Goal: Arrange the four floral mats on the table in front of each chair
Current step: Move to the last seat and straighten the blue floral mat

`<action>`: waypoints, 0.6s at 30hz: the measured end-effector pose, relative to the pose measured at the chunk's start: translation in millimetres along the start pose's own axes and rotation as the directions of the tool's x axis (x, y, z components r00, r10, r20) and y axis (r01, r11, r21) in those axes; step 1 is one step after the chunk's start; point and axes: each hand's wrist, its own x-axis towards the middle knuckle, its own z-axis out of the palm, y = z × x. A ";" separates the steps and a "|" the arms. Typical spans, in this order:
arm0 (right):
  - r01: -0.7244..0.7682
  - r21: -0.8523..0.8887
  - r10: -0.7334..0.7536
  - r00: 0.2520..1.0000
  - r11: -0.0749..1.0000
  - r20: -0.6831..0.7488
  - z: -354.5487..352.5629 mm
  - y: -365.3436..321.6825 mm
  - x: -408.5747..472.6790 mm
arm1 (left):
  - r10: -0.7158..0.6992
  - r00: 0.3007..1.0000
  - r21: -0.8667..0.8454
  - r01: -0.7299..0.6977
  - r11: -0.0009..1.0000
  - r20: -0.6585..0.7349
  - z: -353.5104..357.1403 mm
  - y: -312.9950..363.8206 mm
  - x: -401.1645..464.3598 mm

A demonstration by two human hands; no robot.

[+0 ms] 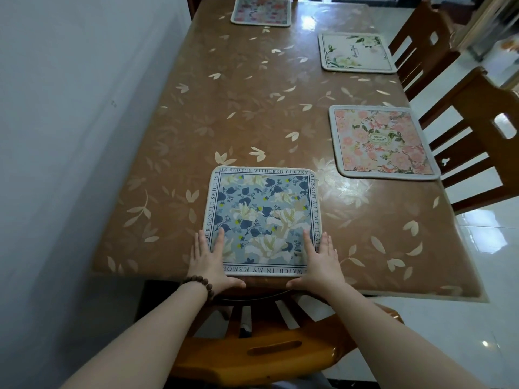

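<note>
A blue floral mat (262,217) with a lettered border lies flat at the near edge of the brown table (238,113). My left hand (212,262) rests flat on its near left corner, my right hand (317,262) flat on its near right corner, with both thumbs hooked under the table edge. A pink floral mat (382,143) lies at the right edge before a chair. A cream mat with green leaves (355,53) lies further along the right edge. A pink-toned mat (262,11) sits at the far end.
A wooden chair (269,352) stands tucked in right below my hands. Two more wooden chairs (477,136) (421,46) line the table's right side. A white wall (70,136) runs along the table's left side. Glossy white floor tiles (488,248) lie to the right.
</note>
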 end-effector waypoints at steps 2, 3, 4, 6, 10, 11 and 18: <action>0.009 0.000 -0.009 1.000 1.000 -0.028 -1.3 -1.2 -1.6 | 0.004 1.000 -0.020 -0.004 1.000 -0.015 -0.4 1.2 -0.4; 0.009 0.009 -0.008 0.999 1.000 -0.039 -2.3 -1.4 -2.5 | 0.004 1.000 -0.048 -0.005 0.999 -0.021 -0.3 2.1 -0.1; 0.008 0.020 -0.007 0.999 1.000 -0.048 -3.0 -1.6 -3.1 | 0.003 1.000 -0.075 -0.005 0.997 -0.027 -0.4 2.9 0.2; 0.008 0.040 -0.006 0.999 0.999 -0.049 -3.0 -2.9 -4.2 | 0.002 0.999 -0.100 -0.006 0.995 -0.038 -0.1 3.9 0.7; -0.014 0.067 0.016 0.999 0.998 -0.034 1.9 -8.1 -7.0 | -0.005 0.999 -0.111 0.000 0.994 -0.050 1.2 2.4 0.2; -0.021 0.073 0.024 0.999 0.997 -0.035 3.0 -8.9 -7.4 | -0.003 0.999 -0.112 -0.003 0.994 -0.052 1.5 1.7 0.2; -0.033 0.071 0.036 0.998 0.997 -0.045 4.0 -7.9 -7.8 | -0.013 1.000 -0.072 0.011 0.997 -0.025 -1.8 2.7 0.0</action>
